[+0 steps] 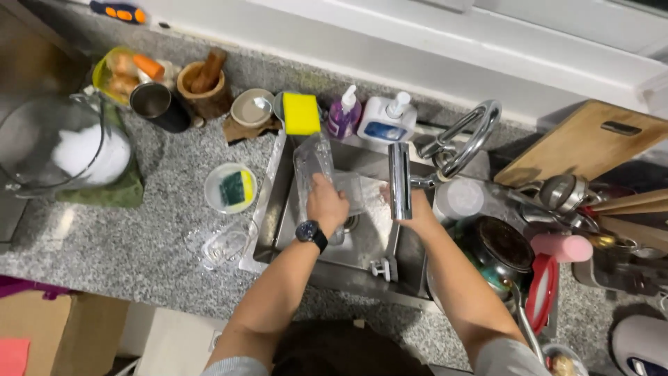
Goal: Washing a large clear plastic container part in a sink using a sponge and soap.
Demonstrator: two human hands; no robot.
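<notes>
Head view: left hand [325, 203] is gripping a clear plastic container [314, 166] over the sink [369, 230], fingers clamped on its wall. Right hand [417, 214] is reaching behind the faucet spout [399, 179] at the container's far end; finger state cannot be told. Yellow sponge [300, 113] is sitting at the sink's back rim, soap bottles [345, 115] beside it. Granite surface [139, 230] is lying left of the sink.

Tap spout [399, 179] mid-sink [348, 254]; clutter right; bare counter [139, 237] left.
</notes>
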